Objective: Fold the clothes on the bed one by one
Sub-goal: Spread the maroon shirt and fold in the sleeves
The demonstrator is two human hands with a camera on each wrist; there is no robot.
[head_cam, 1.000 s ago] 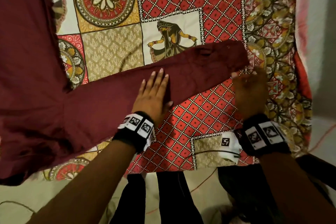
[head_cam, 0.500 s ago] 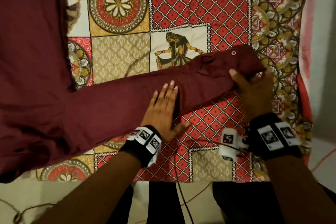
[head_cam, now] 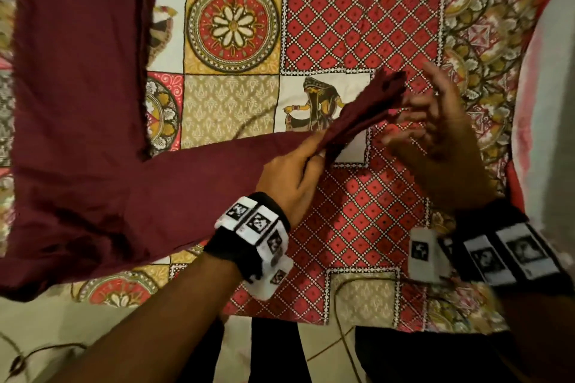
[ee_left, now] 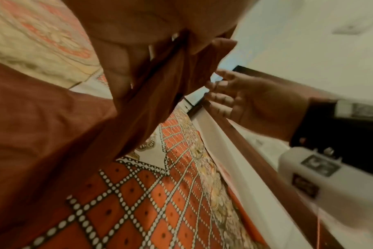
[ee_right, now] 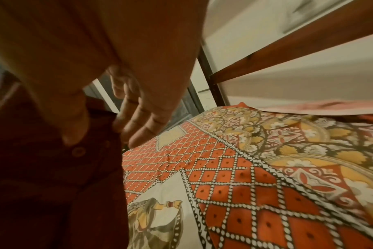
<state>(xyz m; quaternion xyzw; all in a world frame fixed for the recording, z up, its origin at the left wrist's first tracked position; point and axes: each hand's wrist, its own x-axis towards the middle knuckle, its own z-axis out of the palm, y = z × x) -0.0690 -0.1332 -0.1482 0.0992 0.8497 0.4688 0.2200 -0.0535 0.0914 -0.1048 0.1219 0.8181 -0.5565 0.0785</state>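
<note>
A maroon shirt [head_cam: 77, 102] lies spread on the patterned bedsheet [head_cam: 357, 25], body at the left, one long sleeve [head_cam: 202, 171] running right. My left hand [head_cam: 292, 171] grips that sleeve past its middle, so the cuff end [head_cam: 382, 90] stands up off the bed. The left wrist view shows the sleeve [ee_left: 155, 101] bunched between thumb and fingers. My right hand [head_cam: 441, 140] hovers just right of the cuff, fingers spread and blurred. In the right wrist view the right hand's fingers [ee_right: 138, 118] are straight beside the maroon cloth [ee_right: 53, 185] and its button [ee_right: 78, 151].
The bed's near edge runs along the bottom, with pale floor [head_cam: 46, 320] and my dark trouser legs [head_cam: 273, 351] below it. A thin cable [head_cam: 342, 305] trails over that edge. A wooden bed frame [ee_right: 287, 50] and a wall stand on the right side.
My left hand went from lying flat on the sleeve to gripping it and lifting. The cuff end rose off the sheet. My right hand left the cuff and opened.
</note>
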